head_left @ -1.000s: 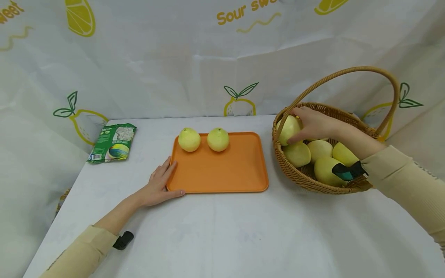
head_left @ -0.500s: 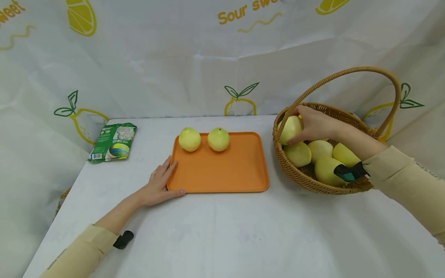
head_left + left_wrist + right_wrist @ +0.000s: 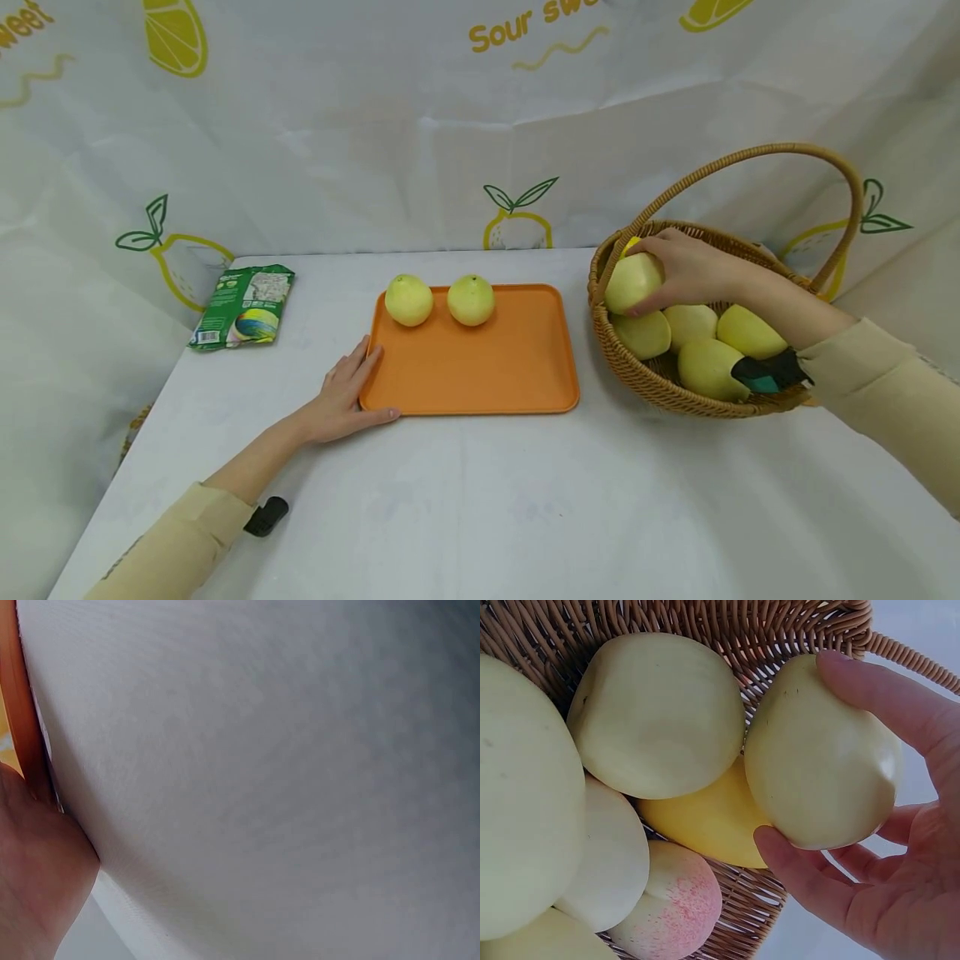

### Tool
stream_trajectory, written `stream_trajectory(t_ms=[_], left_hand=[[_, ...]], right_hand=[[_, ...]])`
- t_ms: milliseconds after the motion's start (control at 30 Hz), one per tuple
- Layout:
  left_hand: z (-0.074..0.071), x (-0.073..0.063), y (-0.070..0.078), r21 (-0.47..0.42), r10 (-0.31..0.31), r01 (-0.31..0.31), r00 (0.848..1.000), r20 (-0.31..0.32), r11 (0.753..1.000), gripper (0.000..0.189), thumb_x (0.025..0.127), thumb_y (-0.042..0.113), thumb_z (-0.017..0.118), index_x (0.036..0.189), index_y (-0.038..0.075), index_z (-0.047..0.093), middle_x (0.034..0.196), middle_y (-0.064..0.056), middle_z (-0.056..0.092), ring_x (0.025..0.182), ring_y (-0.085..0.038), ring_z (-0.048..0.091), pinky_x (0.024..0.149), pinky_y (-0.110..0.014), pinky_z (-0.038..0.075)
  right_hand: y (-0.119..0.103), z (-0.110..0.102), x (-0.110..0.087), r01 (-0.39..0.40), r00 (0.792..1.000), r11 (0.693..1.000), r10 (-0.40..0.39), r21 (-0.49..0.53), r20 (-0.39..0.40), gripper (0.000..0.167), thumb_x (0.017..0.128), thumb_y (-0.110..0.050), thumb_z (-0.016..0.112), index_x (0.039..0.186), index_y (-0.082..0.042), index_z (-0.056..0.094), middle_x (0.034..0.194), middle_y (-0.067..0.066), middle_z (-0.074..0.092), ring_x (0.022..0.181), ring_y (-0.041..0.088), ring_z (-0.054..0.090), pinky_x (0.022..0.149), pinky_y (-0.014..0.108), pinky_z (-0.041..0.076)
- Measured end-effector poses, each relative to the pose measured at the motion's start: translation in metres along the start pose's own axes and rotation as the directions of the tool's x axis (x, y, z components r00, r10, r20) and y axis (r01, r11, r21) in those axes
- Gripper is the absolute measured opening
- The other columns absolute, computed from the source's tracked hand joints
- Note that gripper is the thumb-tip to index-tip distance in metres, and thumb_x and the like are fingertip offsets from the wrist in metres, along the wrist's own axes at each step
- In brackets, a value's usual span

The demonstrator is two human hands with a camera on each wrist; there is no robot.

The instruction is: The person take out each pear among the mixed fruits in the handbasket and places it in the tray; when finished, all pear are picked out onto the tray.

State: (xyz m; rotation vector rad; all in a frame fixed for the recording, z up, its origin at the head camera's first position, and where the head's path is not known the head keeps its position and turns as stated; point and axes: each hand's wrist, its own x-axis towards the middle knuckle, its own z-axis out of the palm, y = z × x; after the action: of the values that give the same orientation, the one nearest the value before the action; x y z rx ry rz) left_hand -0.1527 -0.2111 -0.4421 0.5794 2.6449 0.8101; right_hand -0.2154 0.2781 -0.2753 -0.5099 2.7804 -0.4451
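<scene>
I am facing a creased white backdrop [image 3: 337,158] that is hanging behind a white table [image 3: 480,508] and draping down past its left edge. Across the cloth, yellow-orange lettering [image 3: 498,36] is spelling out "Sour" beside a second word that the top of my view is cutting off, with a wavy line [image 3: 561,52] curling beneath. Lemon slices [image 3: 176,37] are showing higher up, while outlined lemons [image 3: 518,231] with green leaves [image 3: 533,193] are lining the lower part, the middle one meeting the tabletop's far edge. Soft light is falling over these pale surfaces, and faint shadows [image 3: 757,492] are lying toward my right.
</scene>
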Motion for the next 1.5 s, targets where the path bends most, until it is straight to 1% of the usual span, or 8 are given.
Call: stream_trajectory(t_ms=[300, 533, 700, 867, 1133, 1267, 1333, 1500], left_hand=[[-0.001, -0.001, -0.001, -0.007, -0.001, 0.001, 1.0, 0.007, 1.0, 0.105, 0.087, 0.055, 0.066, 0.157, 0.008, 0.005, 0.162, -0.01, -0.014, 0.145, -0.042, -0.01, 0.112, -0.061, -0.005], [-0.001, -0.001, -0.001, -0.006, 0.006, -0.006, 1.0, 0.007, 1.0, 0.104, 0.087, 0.055, 0.066, 0.157, 0.008, 0.006, 0.162, -0.01, -0.014, 0.146, -0.04, -0.01, 0.112, -0.061, -0.006], [-0.001, -0.002, -0.001, -0.009, 0.007, -0.007, 1.0, 0.008, 1.0, 0.104, 0.087, 0.054, 0.066, 0.157, 0.008, 0.006, 0.162, -0.01, -0.014, 0.146, -0.039, -0.011, 0.112, -0.06, -0.006], [0.0, -0.002, -0.001, -0.013, 0.007, -0.007, 1.0, 0.008, 1.0, 0.104, 0.087, 0.055, 0.066, 0.157, 0.009, 0.005, 0.162, -0.01, -0.014, 0.146, -0.039, -0.011, 0.112, -0.06, -0.006], [-0.002, -0.001, 0.001, -0.01, 0.004, -0.004, 1.0, 0.01, 1.0, 0.104, 0.087, 0.055, 0.066, 0.157, 0.008, 0.005, 0.162, -0.011, -0.014, 0.145, -0.04, -0.011, 0.112, -0.061, -0.006], [-0.002, -0.001, 0.001, -0.007, 0.0, 0.0, 1.0, 0.01, 1.0, 0.104, 0.087, 0.055, 0.066, 0.157, 0.008, 0.006, 0.162, -0.011, -0.014, 0.145, -0.041, -0.011, 0.112, -0.061, -0.006], [-0.002, -0.001, 0.0, -0.005, 0.0, 0.0, 1.0, 0.009, 1.0, 0.104, 0.087, 0.055, 0.066, 0.157, 0.008, 0.006, 0.162, -0.011, -0.014, 0.145, -0.041, -0.01, 0.112, -0.062, -0.006], [-0.001, -0.001, 0.0, -0.006, 0.009, -0.009, 1.0, 0.006, 1.0, 0.104, 0.087, 0.054, 0.066, 0.157, 0.008, 0.006, 0.162, -0.011, -0.013, 0.145, -0.041, -0.01, 0.112, -0.061, -0.005]], right_hand=[[-0.002, -0.002, -0.015, 0.032, 0.998, 0.999, -0.031, 0.008, -0.045, 0.085, 0.07, -0.041, 0.087, 0.131, 0.004, 0.048, 0.124, 0.023, 0.051, 0.106, 0.034, 0.054, 0.083, 0.05, 0.047], [0.0, -0.001, -0.028, -0.006, 0.999, 0.997, 0.01, 0.077, -0.044, 0.09, 0.072, -0.042, 0.086, 0.136, 0.004, 0.043, 0.129, 0.022, 0.05, 0.106, 0.033, 0.055, 0.083, 0.048, 0.048], [-0.004, 0.0, -0.04, -0.028, 0.999, 0.989, 0.033, 0.144, -0.036, 0.087, 0.075, -0.04, 0.084, 0.14, -0.002, 0.041, 0.129, 0.02, 0.05, 0.105, 0.032, 0.055, 0.079, 0.044, 0.049], [-0.009, 0.002, -0.05, -0.053, 0.998, 0.982, 0.058, 0.179, -0.021, 0.083, 0.077, -0.043, 0.082, 0.142, -0.013, 0.039, 0.128, 0.016, 0.049, 0.105, 0.031, 0.054, 0.077, 0.041, 0.047], [-0.022, 0.005, -0.067, -0.063, 0.998, 0.955, 0.069, 0.291, -0.011, 0.076, 0.079, -0.037, 0.082, 0.141, -0.025, 0.041, 0.129, 0.011, 0.046, 0.111, 0.032, 0.052, 0.074, 0.041, 0.049], [-0.031, 0.007, -0.072, -0.031, 0.999, 0.941, 0.04, 0.337, -0.018, 0.073, 0.078, -0.033, 0.084, 0.139, -0.026, 0.043, 0.132, 0.007, 0.041, 0.109, 0.026, 0.05, 0.082, 0.039, 0.05], [-0.036, 0.007, -0.073, -0.007, 1.0, 0.933, 0.016, 0.361, -0.022, 0.071, 0.078, -0.03, 0.084, 0.137, -0.025, 0.045, 0.132, 0.005, 0.04, 0.109, 0.025, 0.051, 0.086, 0.035, 0.051], [-0.047, 0.01, -0.075, 0.031, 1.0, 0.905, -0.027, 0.424, -0.015, 0.067, 0.078, -0.024, 0.084, 0.135, -0.023, 0.048, 0.129, 0.004, 0.045, 0.106, 0.025, 0.056, 0.083, 0.03, 0.053]])
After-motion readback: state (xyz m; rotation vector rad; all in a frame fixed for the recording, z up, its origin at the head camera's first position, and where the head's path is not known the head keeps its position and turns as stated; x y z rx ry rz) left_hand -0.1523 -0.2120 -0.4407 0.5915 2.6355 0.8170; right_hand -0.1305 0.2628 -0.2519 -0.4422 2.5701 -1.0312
